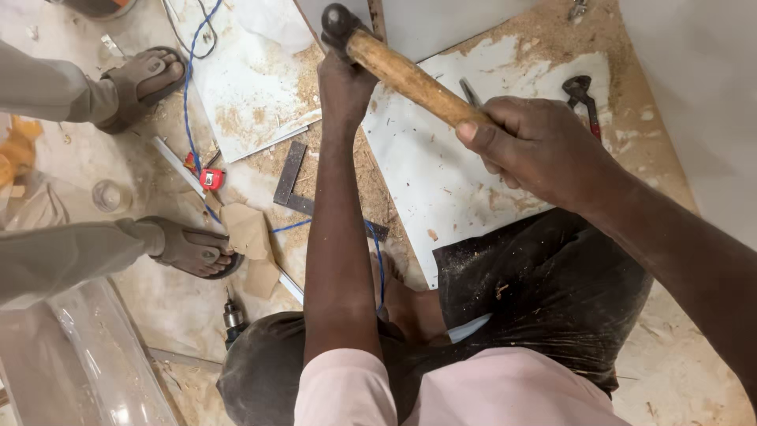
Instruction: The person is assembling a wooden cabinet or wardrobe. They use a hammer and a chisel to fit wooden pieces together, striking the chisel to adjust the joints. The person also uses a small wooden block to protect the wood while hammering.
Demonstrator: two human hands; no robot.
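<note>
A person crouched on a sawdust-strewn floor grips a wooden-handled hammer (pixel 402 75) in the right hand (pixel 536 150), fingers wrapped fully around the lower end of the handle. The hammer's long axis runs diagonally, up and to the left from that fist, ending in a dark metal head (pixel 339 22) poised just above the left hand (pixel 344 83). The left hand reaches straight forward, fingers curled downward onto a spot at the edge of a white board (pixel 441 181); whether it pinches a nail or simply steadies the work cannot be told, since the back of the hand and the hammer head hide the fingertips. The left hand is thus the nearer to the hammer's head, almost directly beneath it, while the right holds the far end of the handle.

Red-handled pincers (pixel 583 95) lie on the board near the right hand. To the left of the outstretched arm sit a steel try square (pixel 293 185), a red tape measure (pixel 211 178) and a blue cable (pixel 189 102); a drill (pixel 233 319) rests near the person's knee. A bystander's two sandalled feet (pixel 169 170) stand at the left. No container shows contents clearly.
</note>
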